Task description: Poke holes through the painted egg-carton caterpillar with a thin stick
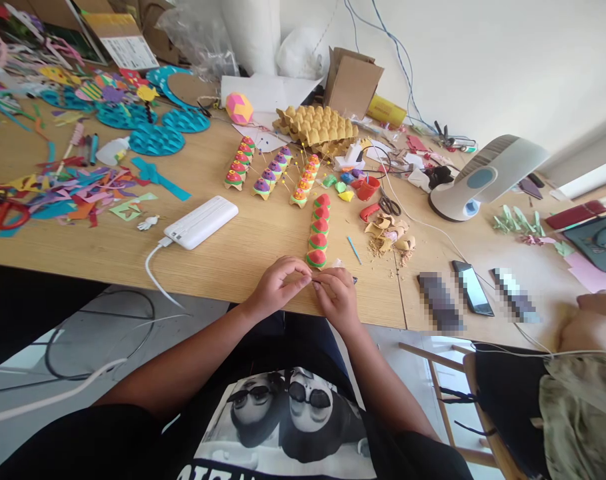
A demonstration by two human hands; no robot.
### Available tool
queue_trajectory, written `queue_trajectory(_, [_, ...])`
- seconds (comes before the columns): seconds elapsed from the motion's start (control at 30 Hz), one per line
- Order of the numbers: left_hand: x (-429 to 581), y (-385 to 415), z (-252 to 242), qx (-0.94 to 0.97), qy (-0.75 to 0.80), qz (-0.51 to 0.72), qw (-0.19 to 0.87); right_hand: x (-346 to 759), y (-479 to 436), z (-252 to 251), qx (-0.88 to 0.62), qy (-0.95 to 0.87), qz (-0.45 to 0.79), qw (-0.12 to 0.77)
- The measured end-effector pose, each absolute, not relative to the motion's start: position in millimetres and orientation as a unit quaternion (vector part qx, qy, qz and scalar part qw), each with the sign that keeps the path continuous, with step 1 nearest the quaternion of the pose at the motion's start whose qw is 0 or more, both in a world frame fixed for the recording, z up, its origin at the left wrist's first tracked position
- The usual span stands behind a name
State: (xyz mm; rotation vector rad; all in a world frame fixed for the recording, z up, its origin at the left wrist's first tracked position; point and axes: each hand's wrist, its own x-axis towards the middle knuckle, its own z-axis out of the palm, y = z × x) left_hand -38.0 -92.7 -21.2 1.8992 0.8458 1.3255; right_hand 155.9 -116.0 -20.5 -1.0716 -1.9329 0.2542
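My left hand (277, 285) and my right hand (339, 297) meet fingertip to fingertip at the table's front edge. Both are closed in a pinch, and whatever lies between the fingers is too small to make out. Just beyond them stands a strip of red and green egg-carton cups (319, 225). Further back are three decorated strips: a red one (240, 162), a purple one (273, 173) and an orange one (305, 180). A thin blue stick (354, 250) lies right of the near strip.
A white power bank (201, 222) with a cable lies left. Behind are egg trays (315, 127). Black scissors (389, 205), carton scraps (390, 233), a white fan (487, 175) and a phone (473, 288) are on the right. Another person's hand (590, 323) rests far right.
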Motion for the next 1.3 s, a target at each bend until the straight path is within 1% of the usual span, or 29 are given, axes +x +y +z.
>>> queue_trajectory(0.23, [-37.2, -92.2, -21.6, 0.741, 0.304, 0.508, 0.317, 156.4, -115.0, -22.7, -0.424, -0.780, 0.100, 0.450])
queue_trajectory(0.43, [-37.6, -91.4, -24.4, 0.735, 0.314, 0.509, 0.319, 156.1, -115.0, -22.4, -0.436, -0.784, 0.103, 0.430])
queue_trajectory(1.0, [-36.8, -92.6, -21.2, 0.736, 0.327, 0.513, 0.298, 155.8, -115.9, -21.1, -0.432, -0.786, 0.109, 0.429])
queue_trajectory(1.3, [-37.4, -92.3, -22.3, 0.742, 0.310, 0.512, 0.301, 156.6, -114.6, -21.4, -0.435, -0.769, 0.119, 0.453])
